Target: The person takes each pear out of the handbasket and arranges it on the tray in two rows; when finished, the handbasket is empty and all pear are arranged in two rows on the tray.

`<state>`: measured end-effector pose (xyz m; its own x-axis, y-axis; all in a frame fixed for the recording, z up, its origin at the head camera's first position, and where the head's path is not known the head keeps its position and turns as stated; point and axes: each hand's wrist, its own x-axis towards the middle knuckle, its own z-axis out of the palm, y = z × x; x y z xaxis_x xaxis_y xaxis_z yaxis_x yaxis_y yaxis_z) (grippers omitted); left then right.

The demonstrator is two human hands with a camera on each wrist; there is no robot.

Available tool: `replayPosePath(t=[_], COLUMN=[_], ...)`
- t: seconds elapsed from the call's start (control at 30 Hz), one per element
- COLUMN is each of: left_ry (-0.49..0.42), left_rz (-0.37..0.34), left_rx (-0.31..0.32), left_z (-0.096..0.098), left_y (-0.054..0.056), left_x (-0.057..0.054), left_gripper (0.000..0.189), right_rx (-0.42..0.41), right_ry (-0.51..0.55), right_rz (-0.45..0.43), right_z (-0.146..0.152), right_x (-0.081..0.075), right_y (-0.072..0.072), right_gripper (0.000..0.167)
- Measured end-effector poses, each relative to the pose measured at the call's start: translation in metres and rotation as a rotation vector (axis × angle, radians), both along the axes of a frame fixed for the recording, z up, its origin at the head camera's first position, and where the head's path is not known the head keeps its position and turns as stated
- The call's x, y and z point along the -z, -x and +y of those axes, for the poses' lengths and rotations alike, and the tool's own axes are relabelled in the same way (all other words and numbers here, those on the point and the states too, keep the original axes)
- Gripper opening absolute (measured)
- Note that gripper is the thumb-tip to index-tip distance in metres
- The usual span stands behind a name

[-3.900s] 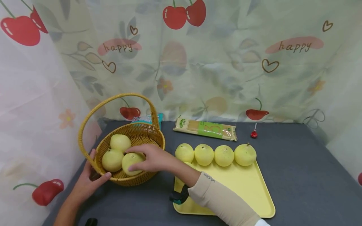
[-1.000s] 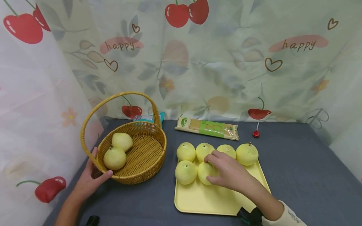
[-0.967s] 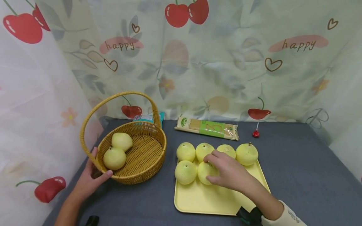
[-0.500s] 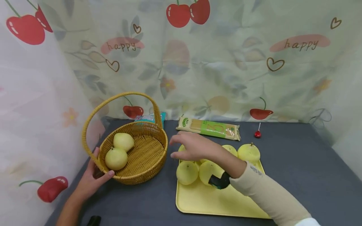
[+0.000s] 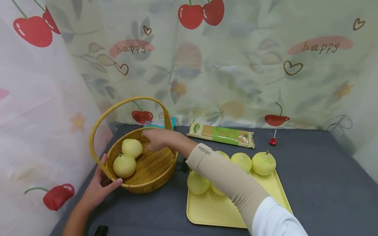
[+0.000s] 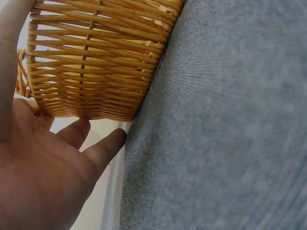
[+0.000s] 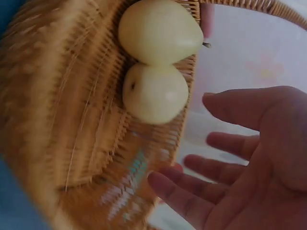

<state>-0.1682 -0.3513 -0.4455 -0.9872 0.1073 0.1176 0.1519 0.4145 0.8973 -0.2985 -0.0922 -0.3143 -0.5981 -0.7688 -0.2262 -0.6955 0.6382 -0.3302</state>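
Note:
A wicker basket [image 5: 147, 187] with a tall handle stands at the left. Inside it two pale yellow pears, a rear pear [image 5: 132, 148] and a front pear [image 5: 124, 166], lie against the left wall. My left hand [image 5: 98, 188] holds the basket's left side, thumb on the rim and fingers outside; the left wrist view has those fingers [image 6: 76, 133] at the woven wall. Above the basket's right half, right of the pears, is my right hand [image 5: 159, 139]. In the right wrist view its fingers [image 7: 211, 170] are spread and apart from the pears.
On the right a yellow tray [image 5: 212, 214] bears several pears in two rows, partly hidden by my right sleeve [image 5: 227, 180]. Behind it lies a noodle packet [image 5: 221, 135]. A red lollipop [image 5: 273, 141] lies at the back right, a blue packet [image 5: 157, 123] behind the basket.
My right hand brought a pear from the basket to the tray's second row, let it go, then moved back left over the basket. The left hand stays at the basket.

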Motion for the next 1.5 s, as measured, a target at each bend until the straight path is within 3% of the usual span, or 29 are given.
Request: replayPosePath(t=[0.1, 0.23, 0.33, 0.4, 0.53, 0.73, 0.8, 0.97, 1.07, 1.2, 1.37, 1.5], left_ry=[0.006, 0.024, 0.031, 0.026, 0.015, 0.017, 0.021, 0.021, 0.015, 0.026, 0.031, 0.034], left_rz=[-0.011, -0.008, 0.004, 0.006, 0.006, 0.011, 0.016, 0.016, 0.006, 0.007, 0.025, 0.02], left_rx=[0.002, -0.004, -0.008, -0.009, -0.009, -0.006, -0.007, -0.01, -0.003, 0.005, -0.008, -0.016], left_z=[0.0, -0.001, -0.001, -0.002, -0.001, 0.001, 0.0, 0.0, 0.001, 0.003, 0.001, 0.0], left_y=[0.001, 0.002, 0.002, 0.001, 0.001, 0.0, 0.0, 0.001, 0.002, 0.004, 0.003, 0.0], left_x=[-0.001, -0.002, 0.0, 0.0, 0.001, 0.001, 0.0, 0.001, 0.001, 0.001, 0.0, 0.001], left_gripper=[0.104, 0.103, 0.103, 0.103, 0.103, 0.103, 0.102, 0.103, 0.104, 0.104, 0.105, 0.105], right_rx=[-0.013, -0.002, 0.024, 0.063, 0.118, 0.016, 0.027, 0.098, 0.039, -0.011, 0.033, 0.043], right_ry=[0.0, -0.092, -0.154, -0.173, -0.162, -0.117, -0.15, -0.288, -0.316, -0.264, -0.205, -0.172], right_rz=[-0.007, 0.077, 0.107, 0.076, 0.027, 0.079, 0.07, -0.016, -0.035, -0.111, -0.313, -0.34], right_z=[-0.02, -0.045, -0.058, -0.064, -0.066, -0.058, -0.056, -0.05, -0.041, -0.024, -0.011, -0.003], right_x=[0.007, 0.017, 0.023, 0.027, 0.035, 0.036, 0.032, 0.026, 0.027, 0.028, 0.026, 0.024], right_y=[0.003, -0.003, -0.009, -0.011, -0.009, -0.003, -0.004, -0.006, -0.001, 0.011, 0.015, 0.013], right_gripper=[0.058, 0.068, 0.065, 0.064, 0.063, 0.041, 0.046, 0.08, 0.079, 0.076, 0.073, 0.071])
